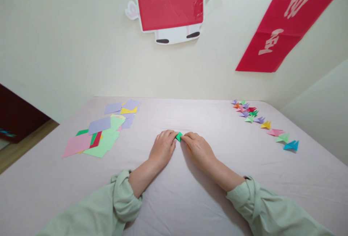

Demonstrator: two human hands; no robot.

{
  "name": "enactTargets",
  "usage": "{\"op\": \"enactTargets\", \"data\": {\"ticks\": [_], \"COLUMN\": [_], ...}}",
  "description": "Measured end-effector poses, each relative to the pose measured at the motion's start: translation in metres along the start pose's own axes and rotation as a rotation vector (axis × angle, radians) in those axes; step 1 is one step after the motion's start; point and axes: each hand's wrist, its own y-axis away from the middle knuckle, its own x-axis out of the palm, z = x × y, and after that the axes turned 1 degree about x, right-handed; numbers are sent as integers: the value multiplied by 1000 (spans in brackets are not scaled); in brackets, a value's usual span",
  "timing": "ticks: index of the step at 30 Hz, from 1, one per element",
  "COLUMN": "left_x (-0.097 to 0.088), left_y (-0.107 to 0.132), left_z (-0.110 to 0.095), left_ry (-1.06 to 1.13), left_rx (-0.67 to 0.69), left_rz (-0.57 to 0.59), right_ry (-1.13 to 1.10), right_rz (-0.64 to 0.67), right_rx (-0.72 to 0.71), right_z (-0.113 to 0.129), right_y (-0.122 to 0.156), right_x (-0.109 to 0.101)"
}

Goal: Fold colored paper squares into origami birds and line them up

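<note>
A small piece of folded green paper [178, 136] lies between my two hands at the middle of the table. My left hand [164, 147] is closed at its left side, thumb and fingers pinching the edge. From the right, my right hand [199, 149] pinches the opposite side with its fingertips. The fingers cover parts of the paper, so its full shape is hidden. Both wrists rest low, close to the pale cloth.
Loose coloured paper sheets [99, 141] overlap on the left of the cloth-covered table [174, 199]. Several folded paper figures [275, 132] stand in a line along the right side. Behind the table rises a pale wall [174, 71] with red decorations [170, 2].
</note>
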Motion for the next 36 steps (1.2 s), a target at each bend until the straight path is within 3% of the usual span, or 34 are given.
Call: {"op": "enactTargets", "data": {"ticks": [11,36], "left_x": [4,2], "left_y": [-11,-15], "left_z": [7,10], "left_ry": [225,187], "left_rx": [-1,10], "left_rz": [-79,-34], "right_ry": [-52,-88], "right_rz": [-31,-56], "right_rx": [-83,-104], "right_z": [-3,-5], "right_y": [0,4], "right_x": [5,9]}}
